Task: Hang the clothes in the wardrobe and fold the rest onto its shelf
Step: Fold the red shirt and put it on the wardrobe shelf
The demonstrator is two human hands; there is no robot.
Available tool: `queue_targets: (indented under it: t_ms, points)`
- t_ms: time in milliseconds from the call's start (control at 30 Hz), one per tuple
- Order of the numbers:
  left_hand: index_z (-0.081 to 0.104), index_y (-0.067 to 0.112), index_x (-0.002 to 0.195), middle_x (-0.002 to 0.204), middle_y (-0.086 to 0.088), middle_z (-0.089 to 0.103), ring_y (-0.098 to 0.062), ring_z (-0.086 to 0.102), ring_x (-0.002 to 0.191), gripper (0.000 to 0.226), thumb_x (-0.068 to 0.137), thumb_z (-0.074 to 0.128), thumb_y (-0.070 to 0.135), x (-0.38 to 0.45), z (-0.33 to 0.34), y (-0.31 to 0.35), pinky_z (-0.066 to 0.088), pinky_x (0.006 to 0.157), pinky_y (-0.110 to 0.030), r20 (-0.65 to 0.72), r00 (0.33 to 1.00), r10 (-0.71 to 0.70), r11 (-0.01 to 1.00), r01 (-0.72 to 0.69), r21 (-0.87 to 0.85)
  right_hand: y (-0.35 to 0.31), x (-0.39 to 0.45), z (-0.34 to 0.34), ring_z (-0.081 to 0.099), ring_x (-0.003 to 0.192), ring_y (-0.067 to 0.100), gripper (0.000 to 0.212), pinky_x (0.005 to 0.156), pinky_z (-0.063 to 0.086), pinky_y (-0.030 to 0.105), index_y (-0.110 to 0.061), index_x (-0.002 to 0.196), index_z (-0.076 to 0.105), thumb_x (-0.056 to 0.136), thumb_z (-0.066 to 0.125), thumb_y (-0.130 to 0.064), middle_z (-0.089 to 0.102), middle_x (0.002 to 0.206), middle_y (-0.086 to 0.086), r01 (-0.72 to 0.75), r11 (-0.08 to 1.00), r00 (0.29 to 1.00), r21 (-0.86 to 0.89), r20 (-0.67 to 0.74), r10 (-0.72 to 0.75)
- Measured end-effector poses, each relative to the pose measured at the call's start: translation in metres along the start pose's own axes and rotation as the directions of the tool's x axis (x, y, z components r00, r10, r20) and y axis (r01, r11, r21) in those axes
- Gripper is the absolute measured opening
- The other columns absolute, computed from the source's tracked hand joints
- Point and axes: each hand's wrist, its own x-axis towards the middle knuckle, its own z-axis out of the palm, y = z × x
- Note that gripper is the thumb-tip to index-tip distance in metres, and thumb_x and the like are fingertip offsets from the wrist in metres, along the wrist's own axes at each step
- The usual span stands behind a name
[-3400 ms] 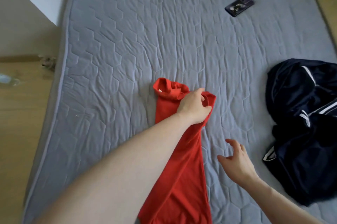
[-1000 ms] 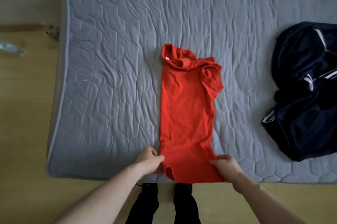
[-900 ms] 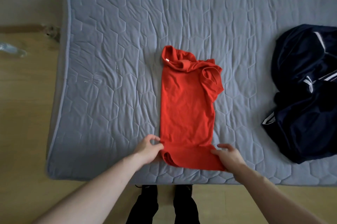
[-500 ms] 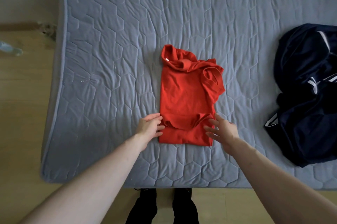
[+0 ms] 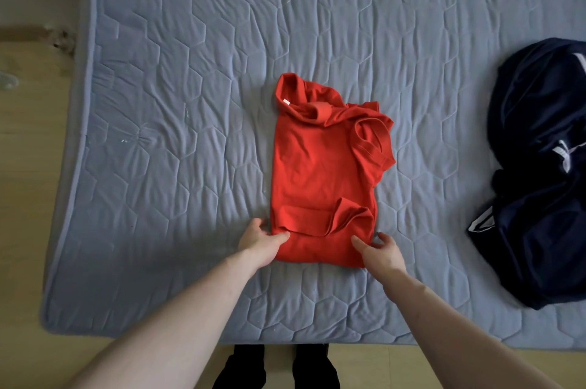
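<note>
A grey quilted bed [image 5: 196, 103] carries a folded red shirt [image 5: 320, 173] just beyond the hands, its near edge between them, and a dark navy garment [image 5: 539, 198] lies well right of the right hand.

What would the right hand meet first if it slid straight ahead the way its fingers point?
The right hand already grips the red shirt; going on, it would likely push into the shirt's turned-up hem.

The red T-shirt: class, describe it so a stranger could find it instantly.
Start at the grey quilted mattress. Near its front edge, at the middle, lies the red T-shirt, partly folded. Its only clothing neighbour, the navy garment on the right, is dark and heaped.
</note>
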Motion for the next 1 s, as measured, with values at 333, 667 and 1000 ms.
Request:
queue_targets:
  t_ms: [333, 667, 1000]
  points:
    - [0.065, 0.022, 0.076, 0.088, -0.001, 0.072, -0.026, 0.068, 0.089, 0.035, 0.093, 0.065, 0.053, 0.013, -0.006, 0.052, 0.042, 0.068, -0.030, -0.249, 0.924, 0.291, 0.875, -0.152, 0.460, -0.046, 0.023, 0.001, 0.067, 0.098, 0.029, 0.045, 0.085, 0.051, 0.034, -0.018, 0.080, 0.069, 0.091, 0.062, -0.061, 0.071, 0.093, 0.006, 0.058, 0.995, 0.993, -0.081, -0.102, -0.067]
    - [0.063, 0.022, 0.132, 0.117, 0.001, 0.070, -0.019, 0.068, 0.105, 0.044, 0.095, 0.065, 0.045, 0.026, -0.019, 0.071, 0.051, 0.096, -0.033, -0.160, 0.950, 0.267, 0.964, -0.265, 0.034, -0.055, 0.020, -0.018, 0.067, 0.098, 0.029, 0.048, 0.086, 0.049, 0.034, -0.013, 0.111, 0.072, 0.097, 0.056, -0.056, 0.072, 0.098, 0.006, 0.167, 0.960, 0.973, -0.225, -0.118, -0.197]
    - [0.069, 0.015, 0.124, 0.123, -0.003, 0.072, -0.026, 0.066, 0.118, 0.047, 0.096, 0.063, 0.052, 0.005, -0.004, 0.012, 0.050, 0.100, -0.034, 0.039, 0.997, 0.060, 0.988, -0.065, 0.138, -0.010, 0.004, 0.012, 0.070, 0.105, 0.027, 0.040, 0.099, 0.055, 0.042, -0.010, 0.128, 0.067, 0.096, 0.069, -0.032, 0.073, 0.114, 0.007, 0.076, 0.997, 0.997, 0.008, 0.025, -0.076]
